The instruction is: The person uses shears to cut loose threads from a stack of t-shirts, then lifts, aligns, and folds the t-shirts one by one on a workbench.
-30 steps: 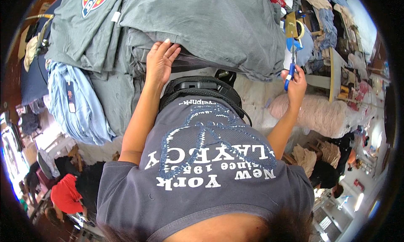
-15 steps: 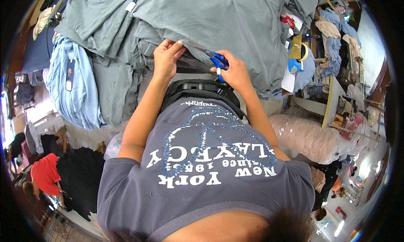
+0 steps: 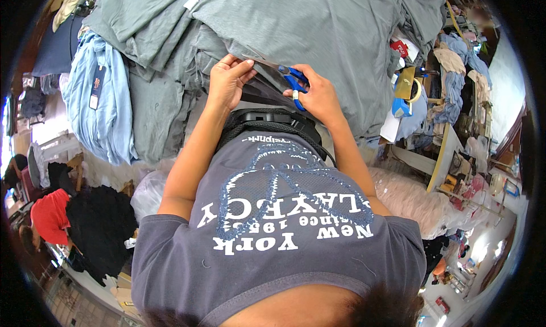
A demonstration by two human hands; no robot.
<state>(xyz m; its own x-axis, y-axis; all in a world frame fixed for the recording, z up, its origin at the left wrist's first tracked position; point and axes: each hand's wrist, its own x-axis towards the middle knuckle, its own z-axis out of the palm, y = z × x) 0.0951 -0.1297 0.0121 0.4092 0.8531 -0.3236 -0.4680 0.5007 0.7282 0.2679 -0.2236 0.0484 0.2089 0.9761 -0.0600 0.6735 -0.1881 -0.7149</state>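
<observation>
A grey garment (image 3: 307, 28) lies spread over the work surface in front of me, with more grey cloth layered under and beside it. My left hand (image 3: 227, 83) pinches the near edge of this garment between thumb and fingers. In my right hand (image 3: 319, 96) are scissors (image 3: 296, 76) with blue handles, fingers and thumb through the loops. Their blades point left along the cloth edge, close to my left fingertips. Whether the blades are parted, or a thread lies between them, is too small to tell.
A light blue shirt (image 3: 105, 108) with a dark hang tag drapes over the left side. A tape dispenser (image 3: 404, 88) stands right of the grey cloth. Behind on the right lies a plastic-wrapped bundle (image 3: 406, 199); black cloth (image 3: 101, 230) is heaped at left.
The view has shifted slightly, so the cloth appears lower and to the right. Both hands keep nearly the same pose, and the scissors stay beside the left fingertips.
</observation>
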